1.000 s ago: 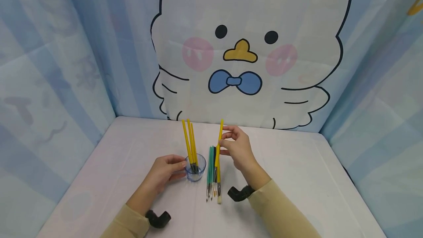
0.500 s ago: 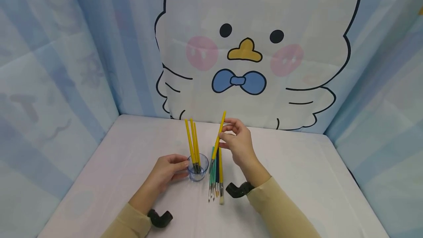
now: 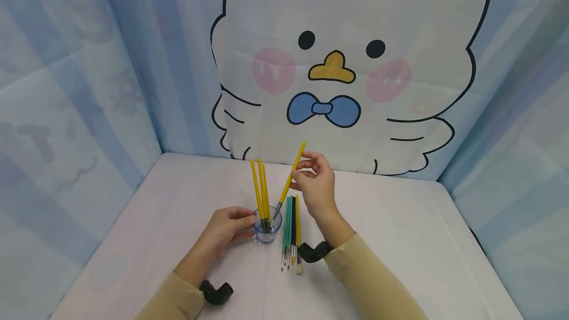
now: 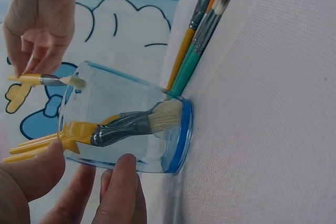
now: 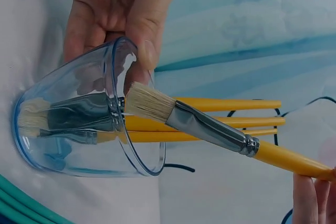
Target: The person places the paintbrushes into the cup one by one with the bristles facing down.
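A clear plastic cup (image 3: 265,235) with a bluish base stands upright on the table. My left hand (image 3: 228,228) grips its left side, thumb close to the rim. Inside it, three yellow-handled paintbrushes (image 3: 259,191) lean with bristles down, as the right wrist view also shows. My right hand (image 3: 317,186) pinches another yellow paintbrush (image 5: 210,128) by the handle. This one tilts bristles-down toward the cup, its flat pale bristles (image 5: 149,102) right at the cup's mouth. In the left wrist view, the bristle tip overlaps the rim.
To the right of the cup lies a row of paintbrushes (image 3: 289,226) with teal, dark blue and yellow handles, bristles toward me. Behind the white table (image 3: 378,241) hangs a cloth backdrop (image 3: 338,147) with a cartoon bird. Striped cloth (image 3: 80,112) closes off the sides.
My right hand has lifted the yellow paintbrush off the row and swung its bristle end left to the cup's mouth. The left hand stays on the cup.
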A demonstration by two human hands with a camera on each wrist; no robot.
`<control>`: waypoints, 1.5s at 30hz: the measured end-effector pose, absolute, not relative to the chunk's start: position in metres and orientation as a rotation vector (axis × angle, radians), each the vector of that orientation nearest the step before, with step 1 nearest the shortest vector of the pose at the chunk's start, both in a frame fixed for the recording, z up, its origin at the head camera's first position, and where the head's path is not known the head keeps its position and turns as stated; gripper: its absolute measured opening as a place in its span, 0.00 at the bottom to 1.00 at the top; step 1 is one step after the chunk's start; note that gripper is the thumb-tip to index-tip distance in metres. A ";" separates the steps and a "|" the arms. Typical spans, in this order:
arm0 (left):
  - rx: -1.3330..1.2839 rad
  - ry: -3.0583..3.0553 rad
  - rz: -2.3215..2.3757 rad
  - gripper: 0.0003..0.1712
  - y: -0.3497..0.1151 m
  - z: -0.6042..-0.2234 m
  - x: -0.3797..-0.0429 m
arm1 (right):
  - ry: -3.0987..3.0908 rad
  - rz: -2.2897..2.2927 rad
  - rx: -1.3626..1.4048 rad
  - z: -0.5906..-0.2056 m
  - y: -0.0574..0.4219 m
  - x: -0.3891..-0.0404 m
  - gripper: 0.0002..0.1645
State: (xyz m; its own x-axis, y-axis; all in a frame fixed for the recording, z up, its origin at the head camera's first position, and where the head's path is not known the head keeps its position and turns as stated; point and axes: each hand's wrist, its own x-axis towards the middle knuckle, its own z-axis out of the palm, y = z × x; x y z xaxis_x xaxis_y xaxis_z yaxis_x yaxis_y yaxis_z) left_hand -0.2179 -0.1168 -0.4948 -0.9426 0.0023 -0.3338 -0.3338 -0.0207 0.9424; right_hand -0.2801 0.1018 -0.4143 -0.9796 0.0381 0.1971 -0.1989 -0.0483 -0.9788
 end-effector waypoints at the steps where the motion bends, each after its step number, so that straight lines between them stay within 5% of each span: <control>1: -0.350 2.019 2.057 0.16 -0.117 -0.495 -0.218 | -2.048 2.148 0.191 -0.415 0.101 -0.280 0.26; 45: -0.324 2.018 2.079 0.17 -0.117 -0.494 -0.218 | -2.295 1.997 0.353 -0.461 0.074 -0.286 0.27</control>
State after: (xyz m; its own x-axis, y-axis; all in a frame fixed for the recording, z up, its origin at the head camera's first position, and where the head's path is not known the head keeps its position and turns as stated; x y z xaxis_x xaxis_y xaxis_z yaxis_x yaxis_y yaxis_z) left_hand -0.2177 -0.1171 -0.4941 -0.9502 0.0080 -0.3115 -0.3116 -0.0283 0.9498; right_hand -0.2863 0.0742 -0.4614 -0.9705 -0.1210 0.2088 -0.2235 0.1244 -0.9667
